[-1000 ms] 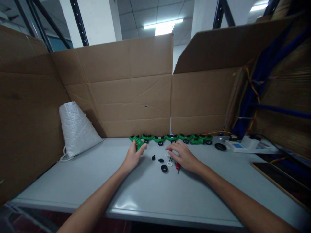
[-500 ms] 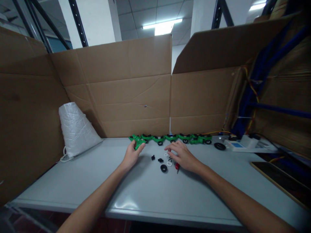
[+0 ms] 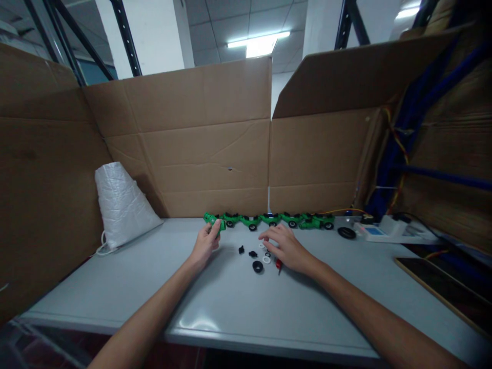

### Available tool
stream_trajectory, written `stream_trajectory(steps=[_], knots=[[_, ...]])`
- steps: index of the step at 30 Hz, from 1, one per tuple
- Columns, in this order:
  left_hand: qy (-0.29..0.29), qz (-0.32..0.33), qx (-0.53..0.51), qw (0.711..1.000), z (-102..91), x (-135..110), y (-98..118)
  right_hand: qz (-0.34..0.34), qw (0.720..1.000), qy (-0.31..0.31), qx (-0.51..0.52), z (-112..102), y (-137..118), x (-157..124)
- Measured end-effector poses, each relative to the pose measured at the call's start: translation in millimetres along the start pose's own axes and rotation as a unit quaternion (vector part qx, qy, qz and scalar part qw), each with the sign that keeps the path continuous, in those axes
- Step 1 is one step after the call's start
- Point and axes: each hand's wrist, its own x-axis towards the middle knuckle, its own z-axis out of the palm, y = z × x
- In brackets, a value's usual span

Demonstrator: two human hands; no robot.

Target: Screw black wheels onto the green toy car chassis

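Observation:
My left hand (image 3: 205,244) grips a green toy car body (image 3: 212,220) at the left end of a row of green toy cars (image 3: 282,220) lined up against the cardboard wall. My right hand (image 3: 286,248) rests on the grey table (image 3: 238,302) with its fingers spread and bent over a scatter of small parts: white rings (image 3: 266,259), small black pieces (image 3: 241,249) and a black wheel (image 3: 257,266). A red-handled tool (image 3: 278,264) lies partly under this hand.
Cardboard walls (image 3: 200,138) enclose the table at the back and both sides. A white woven bag (image 3: 119,202) leans at the back left. At the right are another black wheel (image 3: 346,232), a white device with wires (image 3: 384,229) and a dark framed board (image 3: 446,287).
My left hand has tilted the green car body up and drawn it slightly left. My right hand has shifted a little to the left over the small parts.

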Motion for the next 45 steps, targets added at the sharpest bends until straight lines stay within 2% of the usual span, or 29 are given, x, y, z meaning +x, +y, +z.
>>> stream_trajectory(steps=[5,9,12,18,22,24,30,33,45], knots=[[0.004,-0.021,0.013,1.000,0.5,1.0,-3.7,0.001,1.000,0.003,-0.005,-1.2,0.6,1.0],[0.002,0.005,0.021,1.000,-0.3,2.2,-3.3,0.010,1.000,0.005,-0.006,-3.2,-1.3,1.0],[0.015,0.000,0.031,0.999,-1.3,2.7,-2.9,0.017,1.000,0.006,-0.013,-2.3,-1.5,1.1],[0.038,0.034,0.061,0.997,-4.4,3.2,-4.3,0.086,0.993,0.059,-0.056,1.4,7.7,1.5],[0.026,0.018,0.066,0.997,-5.1,3.0,-4.4,0.095,0.990,0.078,-0.062,0.3,12.3,1.4],[0.023,0.030,0.073,0.997,-3.8,1.9,-3.9,0.096,0.990,0.081,-0.065,0.4,13.0,1.4],[-0.009,0.018,0.085,0.996,0.6,-1.9,-2.7,0.115,0.987,0.072,-0.085,2.4,14.5,1.0],[0.001,0.039,0.092,0.995,0.8,-2.4,-1.7,0.121,0.986,0.065,-0.090,1.8,15.0,0.4],[-0.026,0.032,0.108,0.993,0.2,-1.8,-1.6,0.125,0.985,0.057,-0.100,3.8,17.7,1.2]])
